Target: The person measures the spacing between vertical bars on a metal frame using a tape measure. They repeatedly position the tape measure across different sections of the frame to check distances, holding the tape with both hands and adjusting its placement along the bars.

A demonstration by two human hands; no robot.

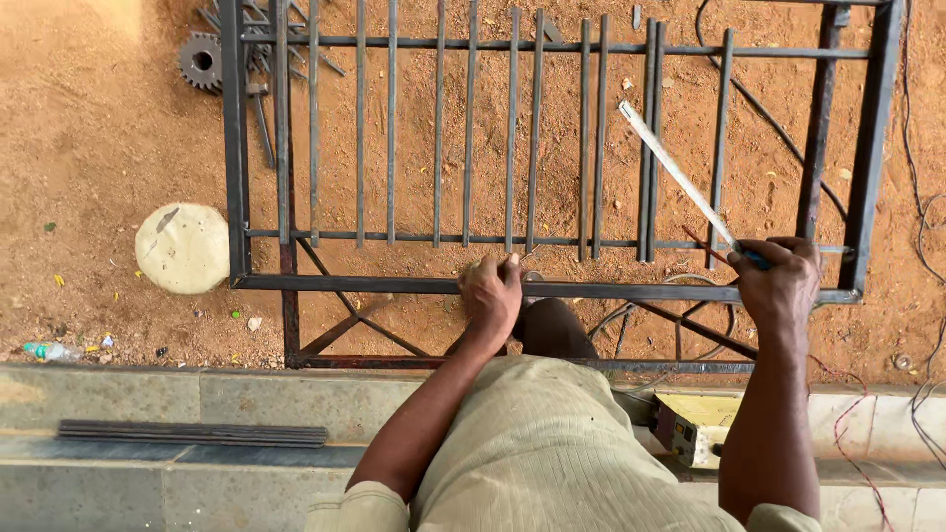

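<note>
A dark steel grille frame (236, 158) with several upright bars lies flat on red earth. My left hand (493, 291) rests on the frame's near rail, fingers curled around the foot of one upright bar (512, 138). My right hand (780, 281) sits at the right end of the same rail and grips the blue handle of a long flat steel ruler (675, 172), which slants up and left across the bars. My knee shows below the rail between the hands.
A round pale stone (182, 248) lies left of the frame. A toothed gear (201, 61) and scrap metal sit at top left. Flat metal strips (192, 433) lie on the concrete step. A yellow box-shaped machine (695, 426) and cables (916, 197) are at right.
</note>
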